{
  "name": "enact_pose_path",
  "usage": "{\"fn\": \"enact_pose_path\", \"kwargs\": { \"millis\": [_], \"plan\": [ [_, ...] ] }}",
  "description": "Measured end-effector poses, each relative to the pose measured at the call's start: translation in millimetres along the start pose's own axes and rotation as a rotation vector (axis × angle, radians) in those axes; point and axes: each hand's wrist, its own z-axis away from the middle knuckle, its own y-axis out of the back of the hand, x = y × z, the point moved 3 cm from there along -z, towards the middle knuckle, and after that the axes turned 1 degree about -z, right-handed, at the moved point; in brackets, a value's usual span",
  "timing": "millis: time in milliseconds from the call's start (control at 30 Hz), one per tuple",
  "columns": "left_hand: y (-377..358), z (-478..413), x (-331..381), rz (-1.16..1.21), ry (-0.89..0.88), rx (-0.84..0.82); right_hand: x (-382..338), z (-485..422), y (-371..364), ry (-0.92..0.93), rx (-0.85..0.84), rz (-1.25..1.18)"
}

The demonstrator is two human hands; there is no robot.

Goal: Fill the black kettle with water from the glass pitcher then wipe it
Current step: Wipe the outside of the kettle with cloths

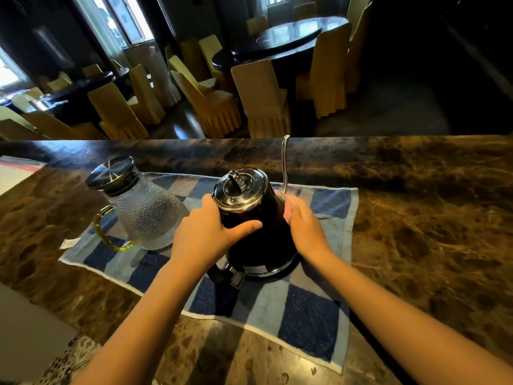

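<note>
The black kettle (pixel 262 240) stands on a blue checked towel (pixel 311 309) on the marble counter, its shiny metal lid (pixel 240 187) closed and its thin gooseneck spout (pixel 285 162) rising behind. My left hand (pixel 206 232) wraps the kettle's left side, thumb across the front. My right hand (pixel 301 220) presses flat against its right side. The textured glass pitcher (pixel 144 209) with a dark lid and yellow-green handle stands upright on the towel just left of the kettle, apart from my hands.
The brown marble counter (pixel 430 232) runs left to right with a raised far edge. A folded cloth (pixel 16 170) lies at the far left. A small white tag (pixel 69 243) sits by the towel's left edge. Beyond are dark dining tables and covered chairs.
</note>
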Motion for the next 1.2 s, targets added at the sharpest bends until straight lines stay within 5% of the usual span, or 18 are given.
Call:
{"fn": "enact_pose_path", "kwargs": {
  "millis": [333, 633, 900, 1200],
  "plan": [
    [-0.7, -1.0, -0.9, -0.015, -0.005, 0.008, -53.2, 25.6, -15.5, 0.288, 0.059, -0.013],
    [-2.0, -2.2, -1.9, -0.016, -0.023, 0.003, 5.6, 23.4, -6.3, -0.025, 0.07, 0.002],
    [-2.2, -2.1, -1.7, -0.024, -0.028, 0.004, -66.3, 18.5, -10.9, 0.211, -0.032, -0.114],
    [-1.1, -1.2, -0.8, -0.014, -0.007, 0.006, -11.0, 11.6, -3.9, 0.077, 0.012, -0.001]
  ]
}}
